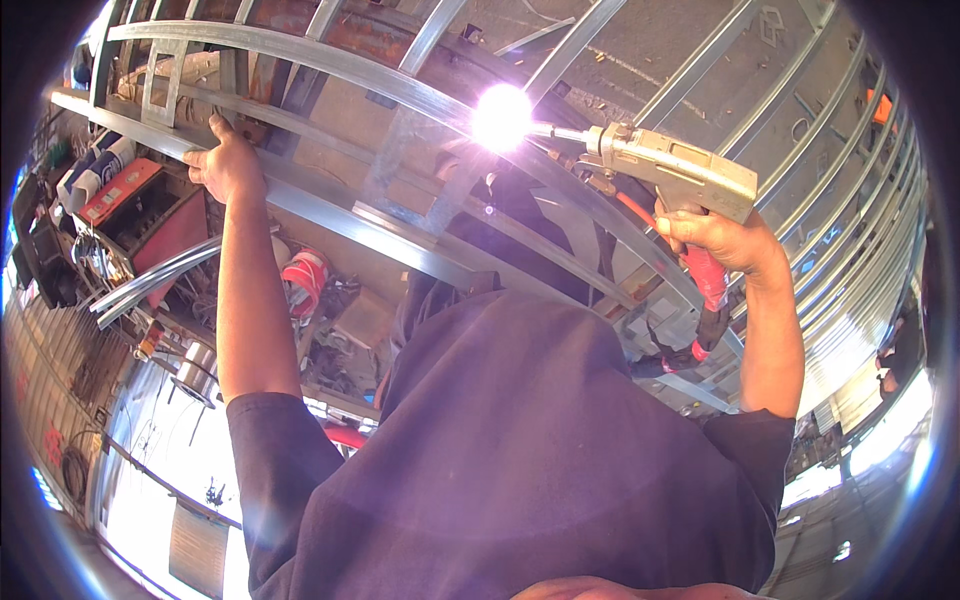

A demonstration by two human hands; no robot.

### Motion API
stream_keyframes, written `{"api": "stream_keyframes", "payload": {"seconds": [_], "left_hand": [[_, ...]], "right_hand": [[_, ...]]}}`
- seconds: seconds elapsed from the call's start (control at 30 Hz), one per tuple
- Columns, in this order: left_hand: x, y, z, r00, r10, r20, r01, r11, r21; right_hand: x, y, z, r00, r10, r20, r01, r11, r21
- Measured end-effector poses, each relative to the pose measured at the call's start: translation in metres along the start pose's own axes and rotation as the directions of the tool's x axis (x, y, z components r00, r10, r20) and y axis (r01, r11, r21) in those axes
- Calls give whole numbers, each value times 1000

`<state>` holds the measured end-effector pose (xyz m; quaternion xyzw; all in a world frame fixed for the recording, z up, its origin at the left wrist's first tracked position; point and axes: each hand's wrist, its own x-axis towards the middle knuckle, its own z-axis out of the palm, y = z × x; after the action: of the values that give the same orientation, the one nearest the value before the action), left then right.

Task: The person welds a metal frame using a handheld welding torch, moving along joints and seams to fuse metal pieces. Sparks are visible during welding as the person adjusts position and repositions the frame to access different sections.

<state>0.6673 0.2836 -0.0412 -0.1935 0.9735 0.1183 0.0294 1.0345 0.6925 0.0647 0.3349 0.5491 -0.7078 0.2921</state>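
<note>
My right hand point(716, 236) grips a gold-coloured handheld welding gun point(679, 166) by its handle. The gun's nozzle points left, and a glaring white arc point(502, 118) at its tip hides the spot being struck on a galvanized steel rail point(300, 54). To the left, my left hand point(227, 166) holds the nearer steel rail point(330, 211), thumb up and fingers over its edge. Flat metal crosspieces point(394, 161) lie between the two rails. From the gun's grip, a red-and-black wrapped cable point(709, 289) runs down beside my forearm.
Parallel metal bars point(697, 67) extend across the far and right side. Below left stand a red open-topped box point(120, 199), a red bucket point(305, 276) and loose metal strips point(161, 279). A thin orange hose point(636, 208) runs alongside the gun.
</note>
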Motion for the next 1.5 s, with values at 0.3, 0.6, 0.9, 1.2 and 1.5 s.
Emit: {"api": "stream_keyframes", "payload": {"seconds": [0.3,0.6,0.9,1.2,1.5], "left_hand": [[6,-4,5,1000,2,-20,-1,1000,24],[6,-4,4,1000,-13,-28,14,999,35],[8,-6,6,999,-2,-33,4,999,39],[26,-29,16,998,50,-34,-52,997,-50],[-2,-53,25,986,165,-11,-163,961,-223]], "right_hand": [[-2,1,-2,1000,-1,11,1,1000,-13],[-1,6,-7,1000,2,9,-2,1000,-1],[-6,4,-5,999,33,8,-33,998,50],[-44,22,-26,993,89,-76,-77,987,143],[-86,56,-40,988,152,-30,-147,981,127]]}}
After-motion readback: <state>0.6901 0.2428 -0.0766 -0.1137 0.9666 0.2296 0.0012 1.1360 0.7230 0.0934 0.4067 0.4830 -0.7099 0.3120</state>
